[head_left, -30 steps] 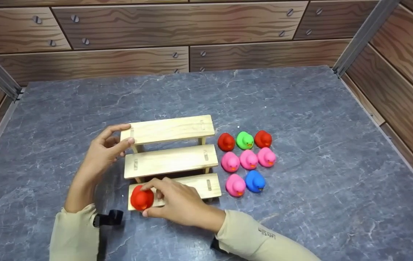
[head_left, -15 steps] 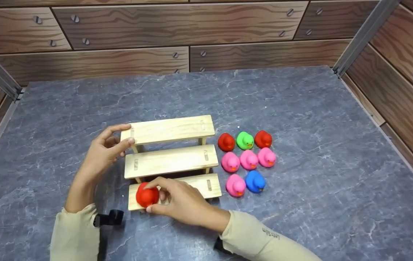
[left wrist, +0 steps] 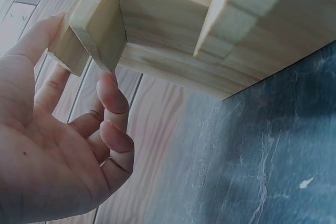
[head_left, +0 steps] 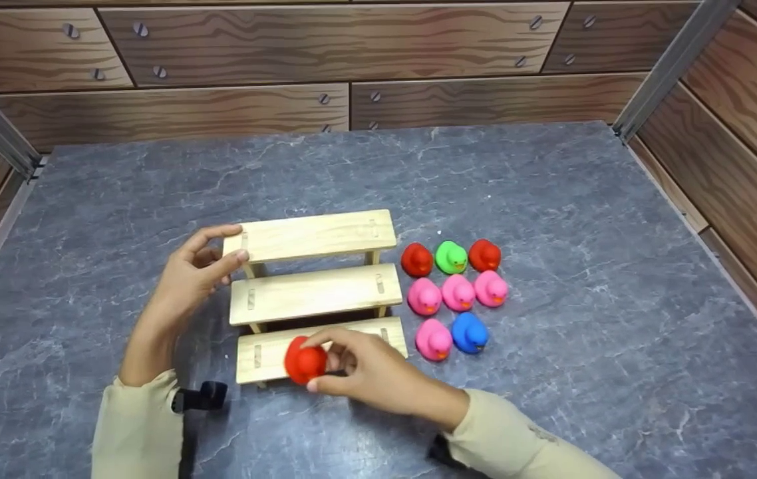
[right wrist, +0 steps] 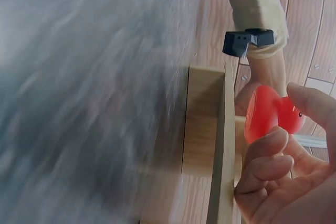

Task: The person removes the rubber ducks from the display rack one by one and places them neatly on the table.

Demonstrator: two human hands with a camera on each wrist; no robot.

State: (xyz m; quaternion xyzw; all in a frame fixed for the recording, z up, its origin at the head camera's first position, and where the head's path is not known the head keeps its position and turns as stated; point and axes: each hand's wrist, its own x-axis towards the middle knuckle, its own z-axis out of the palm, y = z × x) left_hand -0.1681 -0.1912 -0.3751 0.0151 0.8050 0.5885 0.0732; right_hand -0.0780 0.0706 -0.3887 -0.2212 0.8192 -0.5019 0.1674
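Note:
A light wooden three-step stand (head_left: 315, 293) sits on the table. My left hand (head_left: 182, 283) grips the left end of its top step between thumb and fingers; in the left wrist view the fingertips (left wrist: 113, 95) are at the board's end. My right hand (head_left: 378, 369) pinches a red rubber duck (head_left: 305, 360) between thumb and fingers over the bottom step. In the right wrist view the red duck (right wrist: 270, 111) looks slightly apart from the step's board (right wrist: 224, 145). All three steps carry no duck. My right hand hides part of the bottom step.
Right of the stand, several rubber ducks stand in rows: two red (head_left: 417, 259), one green (head_left: 452, 257), several pink (head_left: 458, 293) and one blue (head_left: 469, 332). Wood-patterned walls (head_left: 325, 46) enclose the grey marbled table (head_left: 585, 299).
My right hand has moved the red duck rightward from the bottom step's left end toward its middle. My left hand has kept its grip on the top step.

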